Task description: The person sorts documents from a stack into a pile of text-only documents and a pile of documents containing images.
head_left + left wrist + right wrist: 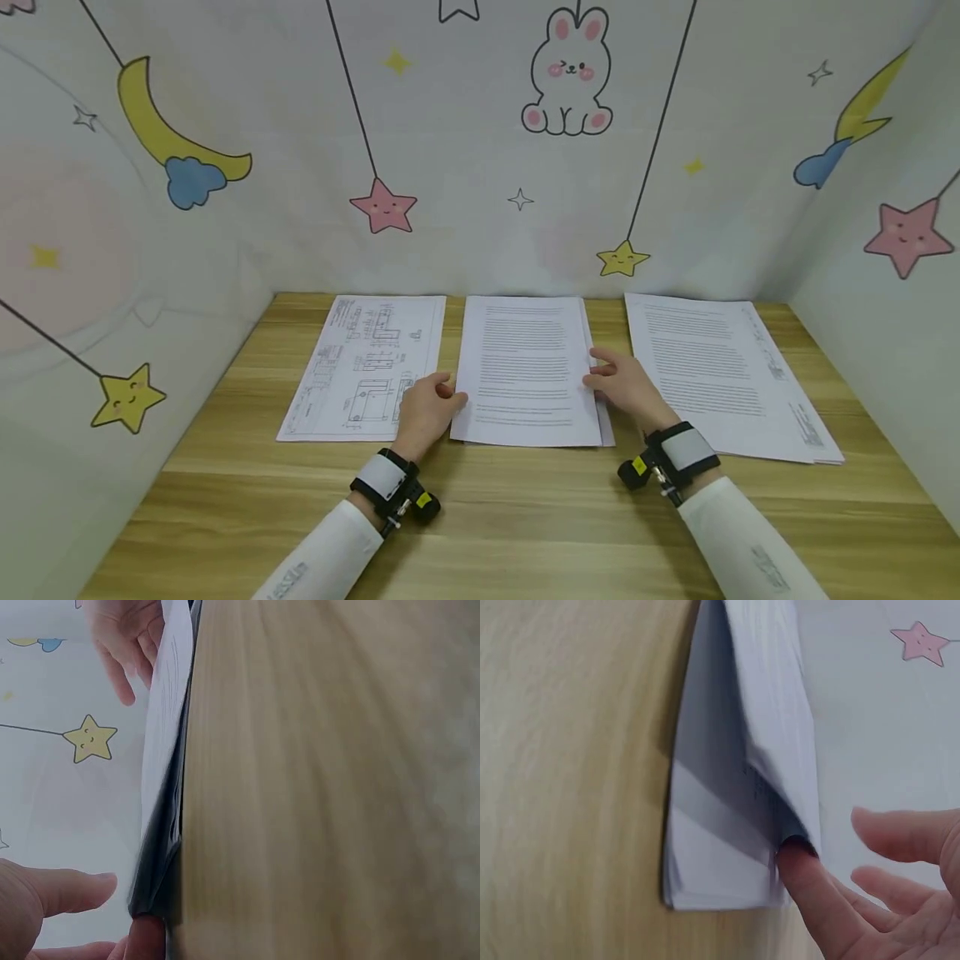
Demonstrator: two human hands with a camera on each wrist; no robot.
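In the head view, a middle stack of printed text sheets (525, 367) lies between the two hands. My left hand (429, 410) is at its left edge. The left wrist view shows a fingertip (148, 939) tucked below the edge of the lifted sheets (166, 742), with another digit apart from them. On the right edge is my right hand (628, 387). In the right wrist view one of its fingers (810, 889) props up the upper sheet (772, 720), whose edge is raised off the pages (712, 855) underneath. The other visible digits stand away from the paper.
A sheet with technical drawings (375, 333) lies on the left of the wooden table (517, 517). Another stack of text pages (697, 358), with a drawing sheet (787, 375) showing beneath, lies on the right. A patterned white wall (465, 133) borders the table's back.
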